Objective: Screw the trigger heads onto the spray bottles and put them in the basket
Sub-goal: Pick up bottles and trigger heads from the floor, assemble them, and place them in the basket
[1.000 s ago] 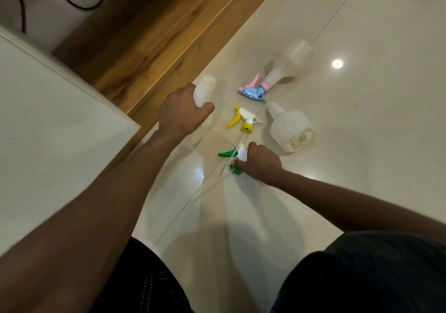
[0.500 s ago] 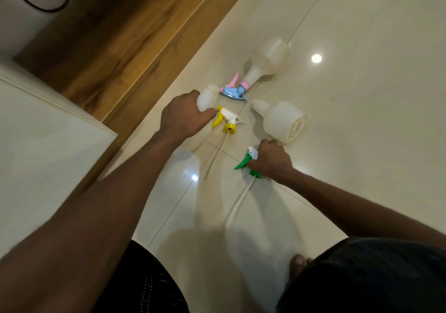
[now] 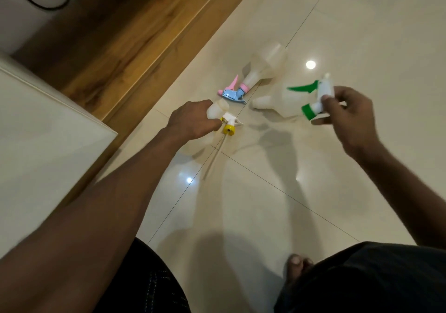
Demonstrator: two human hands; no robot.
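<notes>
Landmark = yellow trigger head (image 3: 228, 125), lying on the floor (image 3: 362, 34) at a tile joint.

Wooden ledge (image 3: 120, 47) runs diagonally, up-left of landmark; white panel (image 3: 36, 131) far left of it. No basket in view.

Pink/blue bottle (image 3: 263, 68) lies on its side up-right of landmark, head already on, trigger end nearest the landmark. Looks done, not yet binned.

Second bare bottle (image 3: 280, 102) lies on its side right of landmark, neck pointing back toward it, partly behind the green head.

Left hand (image 3: 193, 121) is just left of landmark, nearly touching it, fingers curled round a third bottle (image 3: 217, 109). Only its open neck and shoulder show past the knuckles; neck points up-right. Whether the base rests on the floor: can't tell.

Right hand (image 3: 345, 112) is well right of landmark and raised off the floor, thumb and fingers pinching the green trigger head (image 3: 316, 100). Green collar faces down-left, lever sticks out left. Dip tube blurred, can't trace it.

Key relation: gripped bottle's neck lies left of the green head, well apart, w/ the landmark and the bare bottle between. Collar opening roughly faces that way. Judgement: step in hand = mating green head to the left-hand bottle; right hand must travel left, tube in first, collar square to neck axis. Risk: cross-threading if tilted. Approx. one of three assembled.
</notes>
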